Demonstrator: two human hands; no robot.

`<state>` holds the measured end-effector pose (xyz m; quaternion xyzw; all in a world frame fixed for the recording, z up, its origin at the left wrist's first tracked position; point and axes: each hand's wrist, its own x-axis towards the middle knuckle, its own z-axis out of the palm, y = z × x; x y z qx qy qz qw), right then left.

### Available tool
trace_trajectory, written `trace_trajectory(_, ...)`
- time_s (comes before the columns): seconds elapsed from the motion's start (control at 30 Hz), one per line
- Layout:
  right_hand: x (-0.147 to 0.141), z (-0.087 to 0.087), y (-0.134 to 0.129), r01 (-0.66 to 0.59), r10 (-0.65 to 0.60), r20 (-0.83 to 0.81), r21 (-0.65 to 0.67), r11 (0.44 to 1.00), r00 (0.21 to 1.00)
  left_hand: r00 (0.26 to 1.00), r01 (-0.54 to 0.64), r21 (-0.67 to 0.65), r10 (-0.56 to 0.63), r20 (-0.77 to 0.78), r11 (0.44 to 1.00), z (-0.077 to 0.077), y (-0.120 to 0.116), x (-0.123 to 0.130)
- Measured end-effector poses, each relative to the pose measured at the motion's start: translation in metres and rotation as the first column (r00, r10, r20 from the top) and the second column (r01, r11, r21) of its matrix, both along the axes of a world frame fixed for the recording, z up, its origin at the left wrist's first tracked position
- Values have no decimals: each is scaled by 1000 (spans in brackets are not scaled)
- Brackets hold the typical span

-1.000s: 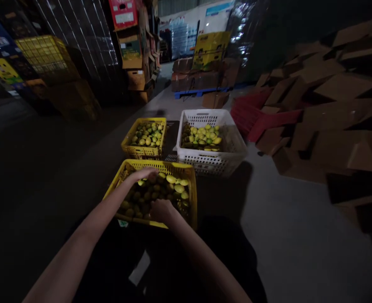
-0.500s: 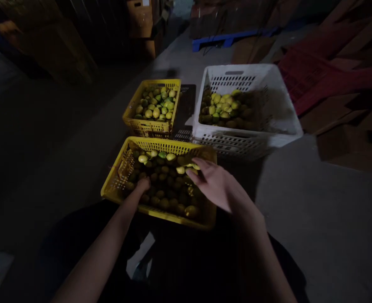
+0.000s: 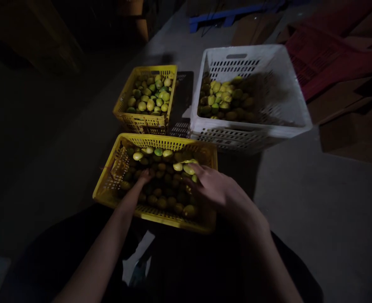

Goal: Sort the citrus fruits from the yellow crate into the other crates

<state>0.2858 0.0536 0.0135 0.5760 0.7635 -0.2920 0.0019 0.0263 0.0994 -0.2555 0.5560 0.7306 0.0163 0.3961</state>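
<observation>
Right before me a yellow crate (image 3: 173, 225) holds many yellow and green lemon-like fruits (image 3: 162, 204). Inside its left half, my left hand (image 3: 145, 176) reaches down among the fruits; its fingers are in shadow, and whether they grip a fruit cannot be told. Over the right part of the crate is my right hand (image 3: 209, 181), its fingers apart beside a few brightly lit fruits (image 3: 188, 168), with nothing visibly held.
A smaller yellow crate (image 3: 119, 107) of fruits stands behind on the left. Behind on the right is a large white crate (image 3: 251, 126), partly filled. Red crates (image 3: 318, 54), cardboard (image 3: 356, 139) and a blue pallet (image 3: 230, 16) lie farther off.
The view has tilted down a little, so the rear crates appear higher and larger. My right hand has lowered slightly toward the fruits. My left hand stays in the front crate.
</observation>
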Motion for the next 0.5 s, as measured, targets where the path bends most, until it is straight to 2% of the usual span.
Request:
trace_trajectory(0.07, 0, 0, 1, 114, -95, -181, 99, 989, 979, 992, -35, -1, 34, 122, 999, 26, 9, 0)
trace_trajectory(0.1, -1, 1, 1, 203, -148, -337, 132, 970, 930, 981, -41, -3, 41, 191, 999, 42, 14, 1)
trace_trajectory(0.13, -2, 1, 2, 295, -191, -515, 129, 947, 836, 965, -40, -3, 39, 260, 999, 61, 18, 2)
trace_trajectory(0.17, -3, 2, 2, 376, -227, -679, 77, 923, 698, 945, -36, -5, 35, 324, 999, 81, 21, 4)
trace_trajectory(0.23, -5, 3, 1, 447, -335, -862, -145, 883, 381, 903, -20, 0, 19, 429, 1000, 128, 21, 11)
trace_trajectory(0.3, -10, 1, -3, 418, -517, -846, -425, 803, 132, 845, 10, -5, -6, 535, 1000, 179, 14, 22)
trace_trajectory(0.33, -12, 0, -6, 372, -606, -794, -549, 748, 47, 773, 26, -36, 2, 635, 999, 203, 9, 28)
trace_trajectory(0.4, -19, -4, -14, 220, -736, -675, -725, 652, -45, 656, 88, -55, -17, 755, 995, 241, -3, 36)
trace_trajectory(0.43, -22, -5, -19, 136, -777, -626, -777, 614, -69, 628, 114, -30, -48, 777, 993, 253, -8, 37)
trace_trajectory(0.47, -26, -6, -24, 56, -807, -584, -812, 582, -85, 626, 121, 11, -85, 775, 993, 259, -11, 35)
trace_trajectory(0.5, -28, -6, -28, -5, -830, -548, -834, 551, -102, 649, 114, 57, -118, 752, 992, 258, -14, 30)
